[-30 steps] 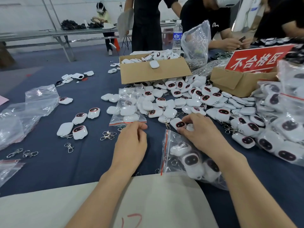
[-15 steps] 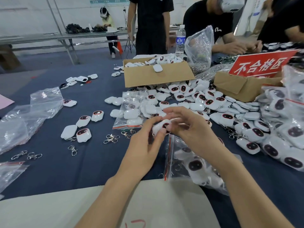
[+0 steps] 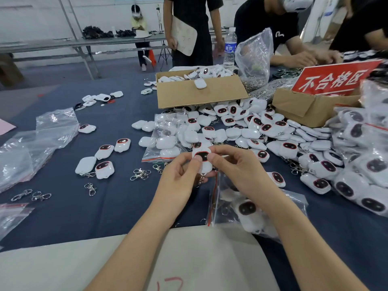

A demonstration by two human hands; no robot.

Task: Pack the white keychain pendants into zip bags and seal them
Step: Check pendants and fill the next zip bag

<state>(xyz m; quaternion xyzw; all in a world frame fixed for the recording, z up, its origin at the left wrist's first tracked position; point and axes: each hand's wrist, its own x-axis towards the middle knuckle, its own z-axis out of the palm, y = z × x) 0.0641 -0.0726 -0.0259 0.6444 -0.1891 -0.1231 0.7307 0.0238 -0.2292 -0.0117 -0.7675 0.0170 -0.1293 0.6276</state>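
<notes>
Worktable point(image 3: 117, 211) under dark blue cloth, other people busy at its far side.

Item in hand: one white pendant point(image 3: 203, 159), dark red-rimmed face toward the camera, held above the cloth between both hands. Its ring seems to hang below, mostly hidden by the fingers. Just under it and to the right lies an open zip bag point(image 3: 292, 201), red strip at its mouth, already holding several pendants and partly covered by the right forearm. Beyond is the loose pile point(image 3: 262, 127) and a cardboard box point(image 3: 199, 95) of more stock.

Step judged: a face check before bagging. Recommended: turn the piece to confirm a clean face and attached ring, then feed it ring-first into the mouth so the metal does not snag the strip. Seal only once the contents lie clear of the zip line.

Left hand point(image 3: 180, 181): thumb on the face, fingers curled behind — a firm pinch. Right hand point(image 3: 237, 171): thumb on the upper right edge, fingers closed round the back. Neither hand touches the bag.
</notes>
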